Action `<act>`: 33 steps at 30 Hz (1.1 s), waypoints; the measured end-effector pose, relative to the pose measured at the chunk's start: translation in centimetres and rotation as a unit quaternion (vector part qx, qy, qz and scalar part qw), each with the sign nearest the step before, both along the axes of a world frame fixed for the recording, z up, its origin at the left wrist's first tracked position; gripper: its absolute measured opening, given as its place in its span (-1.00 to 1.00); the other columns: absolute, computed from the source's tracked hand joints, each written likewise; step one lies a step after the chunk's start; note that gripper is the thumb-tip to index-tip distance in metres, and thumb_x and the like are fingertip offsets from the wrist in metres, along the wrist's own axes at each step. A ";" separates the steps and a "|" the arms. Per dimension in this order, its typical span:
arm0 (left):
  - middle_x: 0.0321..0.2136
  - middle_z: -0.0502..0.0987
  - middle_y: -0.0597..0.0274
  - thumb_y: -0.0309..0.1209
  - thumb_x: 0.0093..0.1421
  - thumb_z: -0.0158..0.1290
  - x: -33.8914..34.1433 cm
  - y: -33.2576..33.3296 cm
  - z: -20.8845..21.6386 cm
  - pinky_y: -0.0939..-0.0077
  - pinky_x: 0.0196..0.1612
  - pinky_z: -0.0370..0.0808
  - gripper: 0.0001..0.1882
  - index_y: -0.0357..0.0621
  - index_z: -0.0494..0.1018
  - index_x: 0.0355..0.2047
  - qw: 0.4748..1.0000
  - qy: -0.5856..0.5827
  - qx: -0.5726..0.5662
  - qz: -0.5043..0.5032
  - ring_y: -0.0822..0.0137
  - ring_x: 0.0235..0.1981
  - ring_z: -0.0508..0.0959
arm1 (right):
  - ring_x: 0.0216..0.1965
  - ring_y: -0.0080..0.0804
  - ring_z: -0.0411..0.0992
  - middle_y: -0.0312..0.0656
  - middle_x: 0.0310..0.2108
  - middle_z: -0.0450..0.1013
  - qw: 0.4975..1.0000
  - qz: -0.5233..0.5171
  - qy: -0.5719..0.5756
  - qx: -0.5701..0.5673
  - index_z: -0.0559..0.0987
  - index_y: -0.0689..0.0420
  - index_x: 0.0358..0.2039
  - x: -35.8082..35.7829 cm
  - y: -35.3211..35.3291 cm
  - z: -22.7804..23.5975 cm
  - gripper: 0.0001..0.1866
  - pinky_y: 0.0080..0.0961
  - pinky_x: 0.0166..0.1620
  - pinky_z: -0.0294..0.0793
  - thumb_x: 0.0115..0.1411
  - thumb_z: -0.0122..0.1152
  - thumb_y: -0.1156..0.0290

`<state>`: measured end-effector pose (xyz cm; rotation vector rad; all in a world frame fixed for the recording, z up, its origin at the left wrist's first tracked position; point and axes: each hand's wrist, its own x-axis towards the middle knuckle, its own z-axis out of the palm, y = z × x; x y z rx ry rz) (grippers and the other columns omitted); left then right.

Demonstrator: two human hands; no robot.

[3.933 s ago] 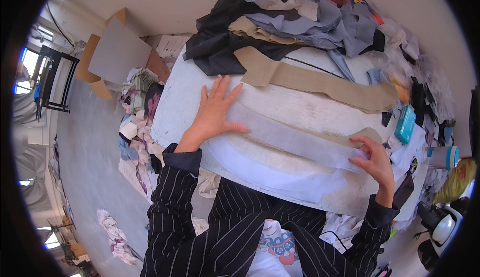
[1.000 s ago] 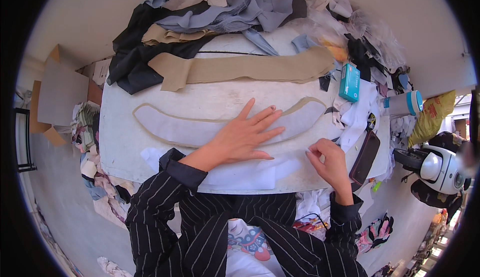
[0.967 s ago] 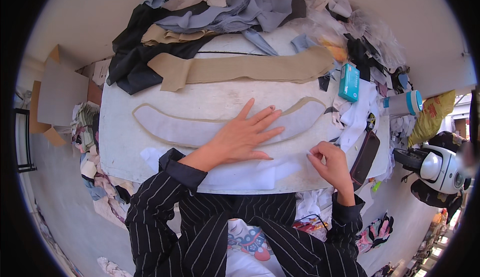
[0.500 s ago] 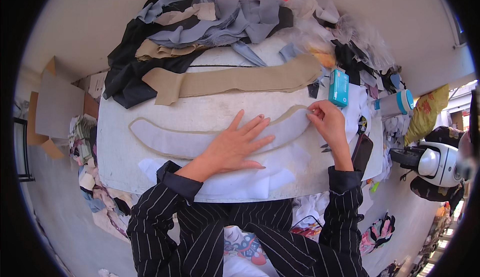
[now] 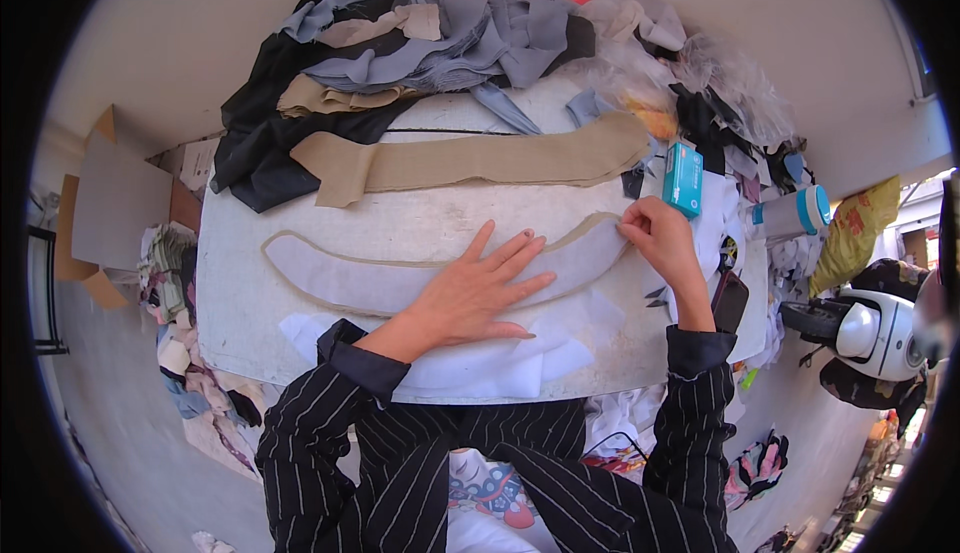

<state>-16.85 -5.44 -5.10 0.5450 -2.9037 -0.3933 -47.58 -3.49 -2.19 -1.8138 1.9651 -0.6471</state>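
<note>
A long curved fabric piece [image 5: 350, 280], pale lilac-white on top with a tan edge showing around it, lies flat across the table. My left hand [image 5: 480, 293] rests palm down on its middle, fingers spread. At its right end my right hand [image 5: 655, 233] pinches the tip between thumb and fingers. White thin cloth [image 5: 480, 365] lies under and in front of the left hand. Farther back is a stack of tan curved fabric pieces [image 5: 480, 161], its left end folded over.
Heaped grey-blue and black fabric [image 5: 430, 53] covers the table's far edge. To the right are a teal box [image 5: 683, 181], scissors [image 5: 657, 298], a dark phone-like object [image 5: 730, 301] and a white-and-blue cup [image 5: 795, 211]. A cardboard box [image 5: 120, 193] stands at left, a scooter [image 5: 870, 323] at right.
Both hands keep nearly the same places on the curved piece. The whole view has shifted slightly, and the right hand still pinches the tip.
</note>
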 end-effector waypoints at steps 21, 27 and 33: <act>0.12 0.36 -0.10 0.06 0.19 0.04 2.5 0.6 -0.4 -0.12 0.27 0.09 -0.38 0.02 0.37 0.17 0.974 0.217 0.010 0.070 -0.01 0.27 0.24 | -0.48 -0.70 0.36 -0.35 -0.51 0.46 0.986 0.054 -0.156 -0.031 0.57 0.27 -0.34 11.1 -5.1 4.7 -0.92 -0.68 -0.39 0.35 0.22 0.21 0.51; -0.51 0.52 0.31 -0.43 0.02 0.23 10.8 -4.9 2.0 0.30 -0.32 0.41 -0.83 -0.03 0.57 -0.32 0.839 0.338 -0.065 0.421 0.19 -0.41 0.49 | -0.44 -0.35 0.49 -0.20 -0.46 0.50 0.949 0.265 -0.124 -0.121 0.58 0.19 -0.35 22.1 -12.7 3.2 -0.85 -0.47 -0.33 0.46 0.03 0.31 0.49; -0.49 0.52 0.36 -0.45 -0.02 0.27 17.1 -6.7 2.0 0.32 -0.26 0.43 -0.77 -0.04 0.56 -0.30 0.808 0.234 -0.058 0.537 0.25 -0.31 0.50 | -0.18 -0.21 0.45 -0.24 -0.37 0.47 0.929 0.350 0.068 -0.104 0.60 0.07 -0.38 29.6 -17.0 0.6 -0.77 -0.27 -0.18 0.43 -0.09 0.42 0.37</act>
